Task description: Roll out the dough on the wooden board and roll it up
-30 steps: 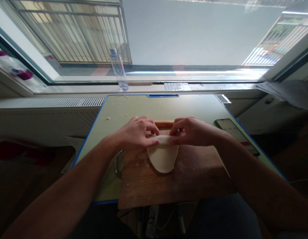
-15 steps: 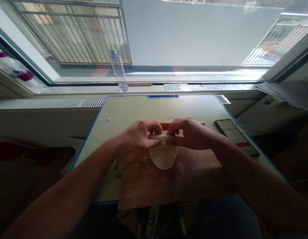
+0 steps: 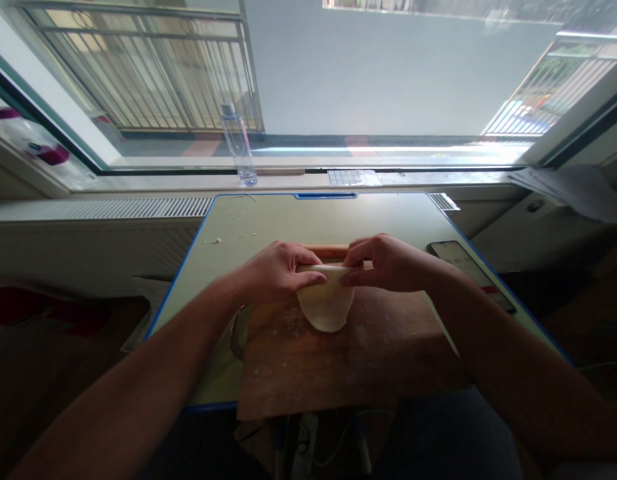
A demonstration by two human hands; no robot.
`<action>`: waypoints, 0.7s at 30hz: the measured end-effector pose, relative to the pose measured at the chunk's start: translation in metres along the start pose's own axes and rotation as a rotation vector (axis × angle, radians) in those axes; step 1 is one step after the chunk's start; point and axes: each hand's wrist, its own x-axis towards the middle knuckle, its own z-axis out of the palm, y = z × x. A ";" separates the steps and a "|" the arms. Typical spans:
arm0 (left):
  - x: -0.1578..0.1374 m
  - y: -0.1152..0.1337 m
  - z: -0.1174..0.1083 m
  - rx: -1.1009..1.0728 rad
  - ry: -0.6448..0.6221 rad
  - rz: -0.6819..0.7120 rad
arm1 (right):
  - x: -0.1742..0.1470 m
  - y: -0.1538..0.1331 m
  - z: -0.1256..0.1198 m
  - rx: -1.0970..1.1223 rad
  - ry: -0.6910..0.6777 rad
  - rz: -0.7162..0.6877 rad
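A thin, pale sheet of dough [image 3: 326, 307] hangs from between my two hands above a wooden board [image 3: 338, 367]. Thumb and fingers of my left hand [image 3: 283, 270] pinch its upper left edge. At the upper right edge, my right hand [image 3: 381, 263] grips it the same way, thumb toward me. The dough's top edge is folded over the fingers, and its rounded lower end points toward me. Just beyond the hands lies a wooden rolling pin [image 3: 329, 251], its ends hidden behind them.
The board rests on a light green table [image 3: 268, 217] with a blue rim. A phone [image 3: 471, 273] lies at the right, and dough crumbs [image 3: 216, 241] at the left. A clear bottle [image 3: 238, 147] stands on the windowsill. A metal handle [image 3: 237, 332] shows beside the board's left edge.
Both hands have lifted the dough slightly up and away from me. The right hand's fingers have shifted along the top edge, and more of the rolling pin shows between the hands.
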 end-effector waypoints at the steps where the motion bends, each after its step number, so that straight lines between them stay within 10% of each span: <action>1: 0.000 -0.001 0.000 -0.008 -0.001 -0.004 | 0.000 -0.001 0.001 -0.005 0.007 -0.003; 21: -0.001 -0.006 0.003 0.190 0.163 0.019 | 0.005 -0.011 0.015 -0.080 0.189 0.086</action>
